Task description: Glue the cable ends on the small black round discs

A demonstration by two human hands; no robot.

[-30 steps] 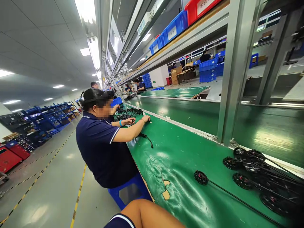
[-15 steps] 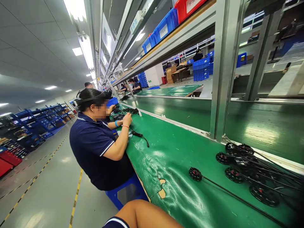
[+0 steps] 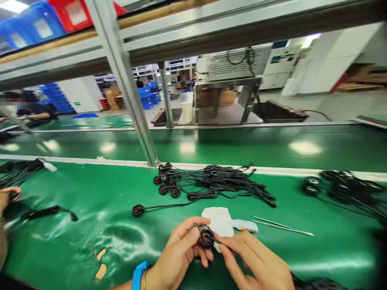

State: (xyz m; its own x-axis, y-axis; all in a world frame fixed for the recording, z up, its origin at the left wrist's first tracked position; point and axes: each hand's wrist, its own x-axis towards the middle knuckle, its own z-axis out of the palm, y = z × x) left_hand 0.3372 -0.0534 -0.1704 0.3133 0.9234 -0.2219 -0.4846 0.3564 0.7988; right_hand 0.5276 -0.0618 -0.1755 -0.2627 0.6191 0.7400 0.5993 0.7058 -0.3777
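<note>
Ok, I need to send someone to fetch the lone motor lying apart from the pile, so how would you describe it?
On the green bench, find the pile of black cabled motors by the slanted post. The lone motor lies left of and nearer than the pile, alone on bare mat, its cable running right toward it.

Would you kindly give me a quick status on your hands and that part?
Left hand and right hand pinch small round black motor. White cloth, metal tweezers just beyond. Black wired-motor bundle further back.

hands: 2 (image 3: 178,251) (image 3: 256,262) | tweezers: 1 (image 3: 281,226) | white cloth: 1 (image 3: 219,219) | cable piles: 2 (image 3: 217,183) (image 3: 341,187)
</note>
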